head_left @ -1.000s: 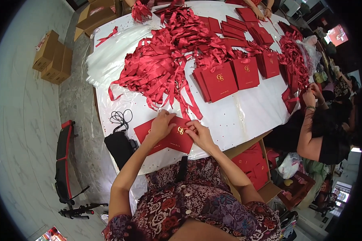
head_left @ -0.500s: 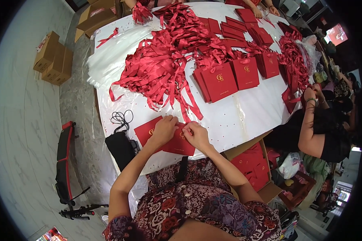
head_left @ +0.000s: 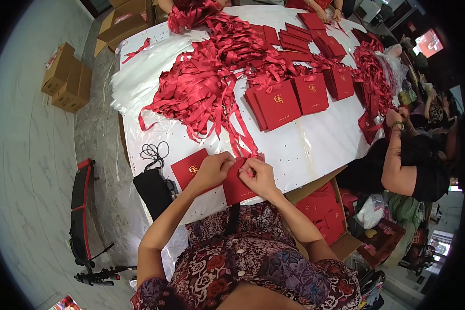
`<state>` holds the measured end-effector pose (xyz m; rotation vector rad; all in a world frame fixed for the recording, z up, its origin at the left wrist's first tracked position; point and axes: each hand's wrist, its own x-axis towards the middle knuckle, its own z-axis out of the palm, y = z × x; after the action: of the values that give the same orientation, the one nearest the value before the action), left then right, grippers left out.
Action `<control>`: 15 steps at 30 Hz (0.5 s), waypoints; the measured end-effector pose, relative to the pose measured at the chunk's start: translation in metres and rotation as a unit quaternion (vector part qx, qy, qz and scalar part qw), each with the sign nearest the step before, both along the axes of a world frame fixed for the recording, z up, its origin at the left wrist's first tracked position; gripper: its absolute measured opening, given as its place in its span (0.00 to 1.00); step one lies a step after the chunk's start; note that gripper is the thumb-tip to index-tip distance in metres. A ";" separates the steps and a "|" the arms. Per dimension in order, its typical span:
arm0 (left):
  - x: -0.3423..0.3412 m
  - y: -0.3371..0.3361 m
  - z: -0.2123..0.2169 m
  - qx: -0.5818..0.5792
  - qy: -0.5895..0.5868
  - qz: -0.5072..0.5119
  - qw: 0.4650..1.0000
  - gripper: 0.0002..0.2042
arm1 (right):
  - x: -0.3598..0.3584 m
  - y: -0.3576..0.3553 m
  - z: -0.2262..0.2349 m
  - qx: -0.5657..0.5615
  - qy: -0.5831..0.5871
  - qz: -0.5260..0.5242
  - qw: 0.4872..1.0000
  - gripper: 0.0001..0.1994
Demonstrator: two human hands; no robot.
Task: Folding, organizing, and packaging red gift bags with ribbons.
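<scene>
A red paper bag [head_left: 237, 190] with gold print lies flat in front of me at the near table edge. Over its upper part, my right hand [head_left: 261, 178] is closed, with a bit of red ribbon [head_left: 250, 173] showing between the fingers. My left hand [head_left: 214, 170] is closed in a pinch at the bag's upper left edge; its fingertips hide what they grip. Partly under my left wrist is a second red bag [head_left: 185, 170]. Loose ribbon ends from the big red ribbon heap [head_left: 191, 90] reach down to the held bag's top.
Finished-looking red bags [head_left: 279, 106] stand in a row beyond my right hand. A black pouch [head_left: 152, 192] with a cord lies at left. Below the table's right edge is a carton [head_left: 341, 243] of red bags. Co-workers' hands [head_left: 398, 121] work at right and across the table.
The bag under my hands has shifted right, away from the second bag. Both hands went with it, and red ribbon now shows in my right fingers. Across the table, a person's ribbon bundle has moved.
</scene>
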<state>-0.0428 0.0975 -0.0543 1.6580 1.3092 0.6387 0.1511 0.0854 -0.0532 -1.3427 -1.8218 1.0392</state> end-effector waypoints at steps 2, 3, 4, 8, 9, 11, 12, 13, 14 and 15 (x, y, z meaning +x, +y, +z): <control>0.003 -0.003 0.004 0.003 0.000 0.007 1.000 0.07 | -0.001 -0.002 0.003 -0.007 0.008 -0.009 1.000 0.06; 0.005 -0.005 0.006 0.004 0.000 0.015 1.000 0.07 | -0.001 -0.003 0.004 0.017 -0.011 -0.006 1.000 0.06; 0.007 -0.006 0.008 0.006 0.000 0.015 1.000 0.07 | -0.001 -0.004 0.004 0.041 -0.031 -0.003 0.999 0.06; 0.017 -0.012 0.007 0.050 0.025 0.034 0.998 0.06 | -0.005 -0.005 0.005 0.143 -0.062 0.001 0.988 0.07; 0.017 -0.015 0.003 0.054 0.029 0.046 0.997 0.06 | -0.005 -0.006 0.002 0.196 -0.086 0.010 0.977 0.07; 0.015 -0.016 -0.003 0.046 0.013 0.050 0.998 0.06 | -0.003 -0.007 -0.005 0.263 -0.102 0.027 0.959 0.07; 0.013 -0.017 -0.006 0.032 -0.003 0.054 0.998 0.05 | -0.003 -0.008 -0.009 0.269 -0.101 0.027 0.958 0.07; 0.013 -0.018 -0.006 0.040 0.004 0.052 0.998 0.05 | -0.004 -0.010 -0.008 0.225 -0.068 0.017 0.972 0.07; 0.014 -0.020 -0.006 0.044 0.005 0.053 0.998 0.05 | -0.006 -0.011 -0.007 0.181 -0.035 0.008 0.983 0.06; 0.016 -0.023 -0.006 0.053 0.028 0.052 0.997 0.06 | -0.006 -0.015 -0.006 0.097 0.008 -0.005 0.995 0.06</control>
<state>-0.0273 0.0746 -0.0603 1.7123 1.4321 0.7395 0.1452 0.0704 -0.0594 -1.2231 -1.8504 0.8420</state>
